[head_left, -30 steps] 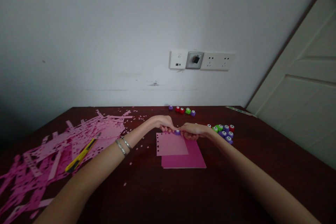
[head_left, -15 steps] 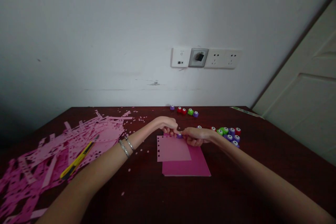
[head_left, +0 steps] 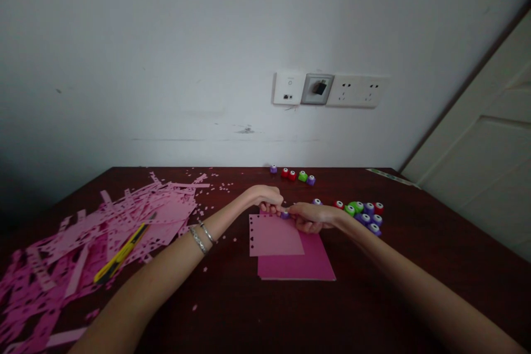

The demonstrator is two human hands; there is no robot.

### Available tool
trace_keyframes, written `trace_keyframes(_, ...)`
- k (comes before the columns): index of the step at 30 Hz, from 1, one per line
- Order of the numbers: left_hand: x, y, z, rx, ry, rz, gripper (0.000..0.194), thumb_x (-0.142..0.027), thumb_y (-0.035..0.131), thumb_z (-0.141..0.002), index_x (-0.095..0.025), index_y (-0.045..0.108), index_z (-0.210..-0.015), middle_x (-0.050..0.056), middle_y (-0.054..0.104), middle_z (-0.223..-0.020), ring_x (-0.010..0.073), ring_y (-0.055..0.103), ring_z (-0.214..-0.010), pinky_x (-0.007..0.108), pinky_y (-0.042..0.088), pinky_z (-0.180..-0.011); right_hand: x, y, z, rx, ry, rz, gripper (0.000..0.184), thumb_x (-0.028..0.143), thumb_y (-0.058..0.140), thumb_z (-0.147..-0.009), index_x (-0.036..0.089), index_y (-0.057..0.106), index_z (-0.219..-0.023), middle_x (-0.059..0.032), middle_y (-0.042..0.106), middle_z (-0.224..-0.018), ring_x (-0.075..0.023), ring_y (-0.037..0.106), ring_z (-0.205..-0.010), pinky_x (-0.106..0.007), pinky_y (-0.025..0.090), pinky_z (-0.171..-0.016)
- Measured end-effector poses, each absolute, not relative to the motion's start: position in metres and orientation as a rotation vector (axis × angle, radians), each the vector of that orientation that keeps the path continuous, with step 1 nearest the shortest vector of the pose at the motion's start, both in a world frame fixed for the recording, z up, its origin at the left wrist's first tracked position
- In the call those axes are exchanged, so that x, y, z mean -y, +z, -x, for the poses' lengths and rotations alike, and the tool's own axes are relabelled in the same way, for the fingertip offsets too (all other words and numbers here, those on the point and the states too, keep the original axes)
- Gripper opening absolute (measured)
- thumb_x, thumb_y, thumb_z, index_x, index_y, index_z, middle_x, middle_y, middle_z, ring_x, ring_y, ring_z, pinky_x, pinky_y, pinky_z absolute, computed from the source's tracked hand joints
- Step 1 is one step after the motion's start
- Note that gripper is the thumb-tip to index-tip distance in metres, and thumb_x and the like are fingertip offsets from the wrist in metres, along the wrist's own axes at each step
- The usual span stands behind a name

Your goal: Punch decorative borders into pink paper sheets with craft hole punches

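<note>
A small purple paper punch (head_left: 285, 214) sits at the far edge of a light pink sheet (head_left: 276, 237). My left hand (head_left: 269, 199), fingers curled, grips it from the left, and my right hand (head_left: 310, 215) closes on it from the right. Their thumbs meet over the punch's top. Punched holes run down the sheet's left side and along part of its far edge. Beneath it lies a stack of darker pink paper (head_left: 301, 267). The fingertips hide part of the punch and the far edge of the papers.
To the left spreads a heap of pink paper strips (head_left: 78, 254), a yellow utility knife (head_left: 122, 254) on top. Several coloured punches (head_left: 365, 213) cluster at right; more punches (head_left: 292, 175) stand near the wall. A ruler-like strip (head_left: 392, 178) lies far right. Tiny cut-outs dot the table.
Both hands keep their grip on the purple punch over the sheet. The whole view has shifted very slightly; nothing else has visibly moved.
</note>
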State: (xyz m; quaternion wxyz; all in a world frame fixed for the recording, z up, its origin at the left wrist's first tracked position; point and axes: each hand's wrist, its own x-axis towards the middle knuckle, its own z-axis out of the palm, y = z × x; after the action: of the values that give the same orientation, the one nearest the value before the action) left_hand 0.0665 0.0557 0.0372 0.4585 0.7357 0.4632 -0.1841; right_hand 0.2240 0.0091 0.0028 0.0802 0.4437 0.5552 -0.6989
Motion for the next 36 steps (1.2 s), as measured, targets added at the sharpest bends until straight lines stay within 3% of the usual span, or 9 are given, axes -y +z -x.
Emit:
trace_keyframes(6,-0.058,0.033,-0.069,-1.164,-0.465,-1.801,0.009,-0.015,0.051,-0.064,-0.012,0.053,-0.055,0.0,0.046,-0.052,0.0075,0.041,-0.044,0.02,0.034,-0.041,-0.011,-0.005,-0.224,-1.629,-2.096,-1.389,0.049,0.046,0.013,-0.093,0.022,0.023,-0.051,0.0095,0.018,-0.039,-0.0031,0.011,-0.03,-0.014,0.011,-0.027)
trace_keyframes(12,-0.055,0.033,-0.067,-1.138,-0.44,-1.765,0.012,-0.014,0.051,-0.066,-0.012,0.05,-0.054,-0.003,0.039,-0.048,0.0032,0.028,-0.039,0.016,0.021,-0.036,-0.008,-0.003,-0.222,-1.632,-2.029,-1.418,0.054,0.051,0.008,-0.092,0.022,0.021,-0.048,0.0088,0.019,-0.038,-0.0024,0.011,-0.029,-0.014,0.011,-0.027)
trace_keyframes(18,-0.048,0.036,-0.062,-1.15,-0.345,-1.816,0.011,-0.014,0.049,-0.067,-0.013,0.051,-0.057,-0.003,0.039,-0.046,0.0044,0.032,-0.039,0.017,0.026,-0.038,-0.006,0.002,-0.223,-1.649,-2.013,-1.465,0.055,0.057,0.01,-0.09,0.021,0.026,-0.052,0.0089,0.019,-0.041,-0.0028,0.01,-0.031,-0.015,0.009,-0.027)
trace_keyframes(26,-0.032,0.043,-0.06,-1.198,-0.201,-1.925,0.009,-0.012,0.049,-0.064,-0.012,0.052,-0.056,-0.004,0.041,-0.044,0.0049,0.037,-0.038,0.019,0.032,-0.041,0.005,0.006,-0.217,-1.766,-1.949,-1.614,0.047,0.05,0.014,-0.092,0.021,0.026,-0.057,0.0093,0.019,-0.042,-0.0033,0.011,-0.031,-0.017,0.007,-0.031)
trace_keyframes(30,-0.022,0.049,-0.054,-1.204,-0.157,-1.953,0.013,-0.019,0.049,-0.071,-0.011,0.053,-0.061,-0.004,0.042,-0.046,0.0046,0.038,-0.039,0.019,0.031,-0.041,0.017,0.012,-0.211,-2.034,-1.681,-1.856,0.039,0.044,0.022,-0.092,0.02,0.033,-0.064,0.0078,0.026,-0.044,-0.0051,0.022,-0.033,-0.019,0.017,-0.034)
trace_keyframes(33,-0.017,0.054,-0.045,-1.172,-0.116,-2.045,0.027,-0.033,0.045,-0.078,-0.011,0.056,-0.067,-0.002,0.046,-0.05,0.0065,0.042,-0.043,0.021,0.036,-0.045,0.025,0.022,-0.213,-2.349,-1.254,-2.093,0.032,0.041,0.032,-0.09,0.018,0.041,-0.07,0.0026,0.042,-0.053,-0.0086,0.039,-0.042,-0.022,0.028,-0.041)
trace_keyframes(36,-0.002,0.054,-0.038,-1.234,-0.021,-2.303,0.035,-0.038,0.04,-0.082,-0.011,0.06,-0.074,0.005,0.056,-0.063,0.0119,0.052,-0.057,0.025,0.042,-0.056,0.028,0.032,-0.22,-2.669,-0.908,-2.123,0.027,0.039,0.044,-0.085,0.016,0.047,-0.072,-0.0012,0.051,-0.064,-0.0113,0.047,-0.054,-0.023,0.032,-0.048)
